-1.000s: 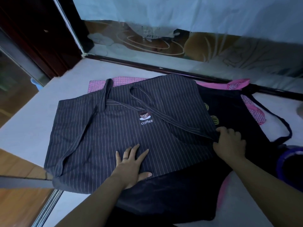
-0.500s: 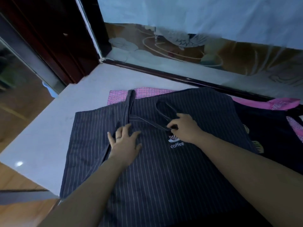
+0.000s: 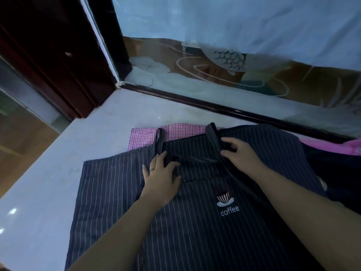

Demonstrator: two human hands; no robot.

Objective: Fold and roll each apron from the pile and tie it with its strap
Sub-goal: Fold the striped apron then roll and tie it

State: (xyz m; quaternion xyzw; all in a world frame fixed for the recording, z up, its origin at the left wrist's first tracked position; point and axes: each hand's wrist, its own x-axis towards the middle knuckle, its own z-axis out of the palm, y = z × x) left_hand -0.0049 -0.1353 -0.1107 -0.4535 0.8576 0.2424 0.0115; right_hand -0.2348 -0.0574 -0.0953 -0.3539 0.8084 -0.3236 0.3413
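Note:
A dark pinstriped apron [image 3: 195, 227] with a white "coffee" logo lies spread on the pale table [image 3: 48, 182]. Its dark straps [image 3: 197, 154] cross near the top edge. My left hand [image 3: 160, 177] lies on the cloth, its fingers curled on the strap near the apron's top. To the right, my right hand [image 3: 238, 153] reaches over the top edge, thumb and fingers closing on the strap band there. A pink checked apron [image 3: 175, 132] peeks out beneath, and a black one [image 3: 336, 173] lies to the right.
A dark-framed glass panel [image 3: 214, 75] with a fish pattern runs along the table's far edge. A dark wooden door frame [image 3: 58, 65] stands at the far left corner. The table's left edge drops to a wooden floor [image 3: 23, 141].
Both hands have moved up the striped apron toward its top edge. My right hand has gone from pinching the strap by the logo to the strap band at the top. The view has leaned closer.

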